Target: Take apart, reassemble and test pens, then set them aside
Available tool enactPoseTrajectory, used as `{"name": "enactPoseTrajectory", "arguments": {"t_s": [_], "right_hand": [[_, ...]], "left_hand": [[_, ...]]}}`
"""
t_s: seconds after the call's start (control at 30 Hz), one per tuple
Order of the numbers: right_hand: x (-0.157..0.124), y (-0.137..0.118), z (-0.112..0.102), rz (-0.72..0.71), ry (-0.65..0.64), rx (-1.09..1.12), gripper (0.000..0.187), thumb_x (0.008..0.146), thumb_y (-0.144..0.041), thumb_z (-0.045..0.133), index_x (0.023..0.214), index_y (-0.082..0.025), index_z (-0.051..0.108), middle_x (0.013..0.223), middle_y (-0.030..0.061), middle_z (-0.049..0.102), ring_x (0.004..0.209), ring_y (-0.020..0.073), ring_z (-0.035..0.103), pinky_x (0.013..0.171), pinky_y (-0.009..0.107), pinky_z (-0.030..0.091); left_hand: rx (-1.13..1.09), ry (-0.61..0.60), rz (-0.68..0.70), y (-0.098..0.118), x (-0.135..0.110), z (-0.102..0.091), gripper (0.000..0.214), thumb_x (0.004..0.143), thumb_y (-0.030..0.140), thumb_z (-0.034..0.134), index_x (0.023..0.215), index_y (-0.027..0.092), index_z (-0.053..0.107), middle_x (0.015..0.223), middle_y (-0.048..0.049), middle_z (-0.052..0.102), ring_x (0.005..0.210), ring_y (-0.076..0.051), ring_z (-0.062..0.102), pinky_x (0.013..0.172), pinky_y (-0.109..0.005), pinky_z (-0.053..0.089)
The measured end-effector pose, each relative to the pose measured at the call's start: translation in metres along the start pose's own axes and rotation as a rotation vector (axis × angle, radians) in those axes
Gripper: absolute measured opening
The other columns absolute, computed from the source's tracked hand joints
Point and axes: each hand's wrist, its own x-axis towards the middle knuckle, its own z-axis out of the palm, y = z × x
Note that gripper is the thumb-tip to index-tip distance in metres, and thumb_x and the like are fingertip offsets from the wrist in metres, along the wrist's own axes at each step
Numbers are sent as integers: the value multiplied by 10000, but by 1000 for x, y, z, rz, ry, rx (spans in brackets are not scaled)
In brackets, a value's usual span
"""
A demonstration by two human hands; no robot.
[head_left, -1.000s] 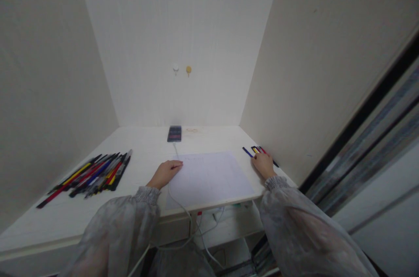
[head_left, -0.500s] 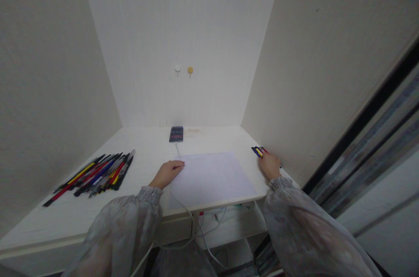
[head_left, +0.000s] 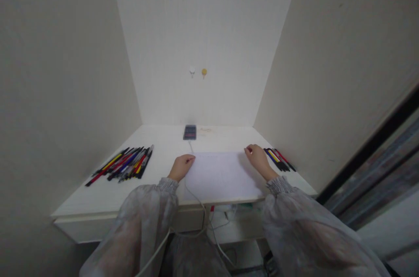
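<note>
A white sheet of paper (head_left: 222, 174) lies on the white desk (head_left: 98, 194) in front of me. My left hand (head_left: 181, 167) rests on the sheet's left edge, fingers stretched loosely and holding nothing. My right hand (head_left: 257, 158) sits at the sheet's far right corner with its fingers curled together; what they hold, if anything, is too small to make out. Just right of that hand lies a small group of pens (head_left: 279, 159) in black, yellow, blue and red. A larger row of several pens (head_left: 126, 164) lies at the left of the desk, apart from my left hand.
A dark phone-like device (head_left: 190, 132) sits at the back of the desk, and a white cable (head_left: 193, 189) runs from it past my left hand over the front edge. Walls close in the desk on three sides. Two small hooks (head_left: 198, 71) are on the back wall.
My right hand has left the pens at the right and moved left onto the paper's far right corner. My left hand stays on the paper's left edge. The view has shifted.
</note>
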Motion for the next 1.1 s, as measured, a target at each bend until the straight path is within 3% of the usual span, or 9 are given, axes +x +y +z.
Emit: {"name": "enactPoseTrajectory", "arguments": {"t_s": [0.13,0.23,0.37,0.5,0.63,0.9,1.1], "right_hand": [[-3,-62,21,-224,39,332,186,777,-268,434,686,-177,569,702,50,576,691,164,504,675,277,367],[-9,-91,40,-363,38,408,173,777,-260,439,674,-184,555,696,44,556,705,164,484,697,287,356],[-14,-99,62,-340,5,462,159,764,-239,446,662,-181,554,686,43,550,704,165,473,699,292,351],[-14,-90,76,-253,-8,480,192,757,-252,425,664,-164,567,675,45,560,668,158,483,659,278,365],[-11,-82,84,-219,24,489,231,755,-280,413,663,-146,579,668,59,571,643,161,496,616,269,372],[-10,-77,86,-208,22,495,243,744,-296,409,673,-150,589,668,59,586,647,166,516,606,265,378],[-11,-80,84,-213,28,505,236,745,-293,412,659,-150,580,661,56,580,635,162,509,609,264,379]], "left_hand": [[123,155,-20,9,-6,-10,312,781,307,391,914,155,629,933,-55,645,859,-172,572,797,-289,441],[330,241,-77,9,-16,-34,327,793,295,373,965,152,611,958,-78,629,902,-208,548,828,-327,415],[581,279,-181,-3,-33,-80,336,780,261,384,1017,124,578,1027,-131,583,993,-261,500,886,-372,362],[760,277,-409,-17,-45,-110,336,764,252,399,1017,97,556,1011,-186,545,970,-296,505,771,-391,418],[867,272,-545,-24,-45,-113,349,757,343,428,981,114,569,1025,-185,535,937,-294,515,694,-379,448],[940,223,-574,-27,-37,-109,299,791,285,398,900,84,591,947,-172,583,833,-258,554,661,-369,453],[895,192,-546,-23,-38,-114,391,843,296,280,918,60,582,925,-195,583,868,-280,551,687,-401,443]]}}
